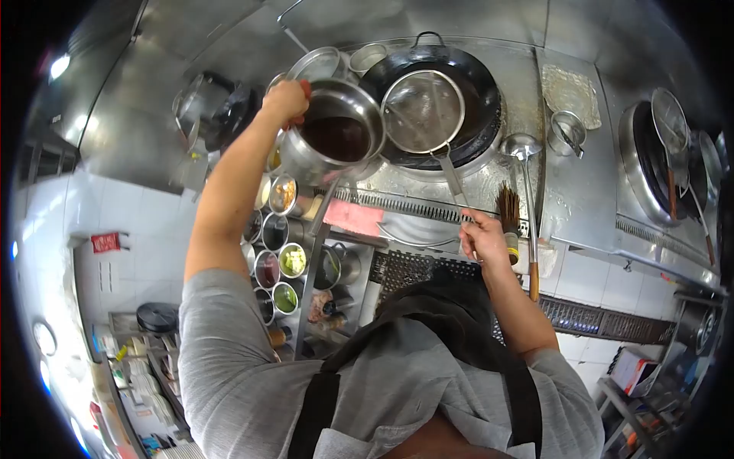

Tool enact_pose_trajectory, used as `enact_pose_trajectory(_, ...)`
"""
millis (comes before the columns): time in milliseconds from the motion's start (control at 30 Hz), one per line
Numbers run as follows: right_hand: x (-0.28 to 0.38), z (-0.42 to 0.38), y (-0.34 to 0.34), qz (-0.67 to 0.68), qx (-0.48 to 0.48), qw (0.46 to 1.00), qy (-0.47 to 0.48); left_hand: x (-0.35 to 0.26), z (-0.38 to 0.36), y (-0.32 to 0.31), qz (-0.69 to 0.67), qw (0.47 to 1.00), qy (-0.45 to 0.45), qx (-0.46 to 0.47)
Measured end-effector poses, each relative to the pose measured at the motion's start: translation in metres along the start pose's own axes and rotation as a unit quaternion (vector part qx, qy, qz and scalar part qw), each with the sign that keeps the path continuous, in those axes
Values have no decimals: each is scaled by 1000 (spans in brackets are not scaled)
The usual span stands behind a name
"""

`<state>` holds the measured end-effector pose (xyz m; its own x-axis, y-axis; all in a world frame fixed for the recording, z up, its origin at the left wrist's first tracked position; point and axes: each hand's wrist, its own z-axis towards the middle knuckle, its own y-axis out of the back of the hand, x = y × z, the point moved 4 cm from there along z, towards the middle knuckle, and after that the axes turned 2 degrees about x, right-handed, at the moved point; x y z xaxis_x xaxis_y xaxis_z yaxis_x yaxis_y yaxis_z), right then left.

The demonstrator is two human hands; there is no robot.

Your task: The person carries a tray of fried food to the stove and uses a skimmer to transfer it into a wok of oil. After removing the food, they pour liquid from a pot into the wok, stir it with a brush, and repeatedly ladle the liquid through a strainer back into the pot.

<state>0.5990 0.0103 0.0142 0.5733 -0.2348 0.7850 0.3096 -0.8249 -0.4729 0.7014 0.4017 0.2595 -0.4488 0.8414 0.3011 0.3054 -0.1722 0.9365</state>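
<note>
My left hand [287, 101] is closed on the edge of a steel pot [310, 151], with a bit of red material [306, 90] showing under the fingers. Dark liquid lies inside the pot, which is tilted a little toward me. My right hand [486, 239] grips the handle of a round mesh strainer [423, 112]. The strainer is over a black wok [480, 76], its rim close beside the pot's right side. To the right of the wok a steel ladle [522, 145] with a wooden grip lies near a bamboo brush [508, 210].
Several seasoning containers, one with chopped green pieces [292, 260], stand at left below the pot. A pink cloth [353, 218] lies on the counter's front edge. A small steel cup [568, 131] is right of the ladle. Another wok [638, 161] stands at far right.
</note>
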Motion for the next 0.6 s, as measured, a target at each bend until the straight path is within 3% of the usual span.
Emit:
enact_pose_trajectory(67, 1, 8, -3, -11, 19, 1000, -6, -8, 12, -9, -5, 1000, 13, 12)
enact_pose_trajectory(133, 6, 14, 0, -5, 26, 1000, -11, -16, 27, -13, 41, 997, 41, -47)
enact_pose_trajectory(267, 15, 26, -2, -26, 53, 998, -28, -23, 74, -22, 72, 996, 59, -14)
enact_pose_trajectory(367, 22, 34, 1, -47, 82, 995, -33, -29, 99, -24, 112, 991, 58, -40)
enact_pose_trajectory(600, 23, 39, 15, -23, 98, 993, -60, -46, 120, -19, 152, 986, 54, -34)
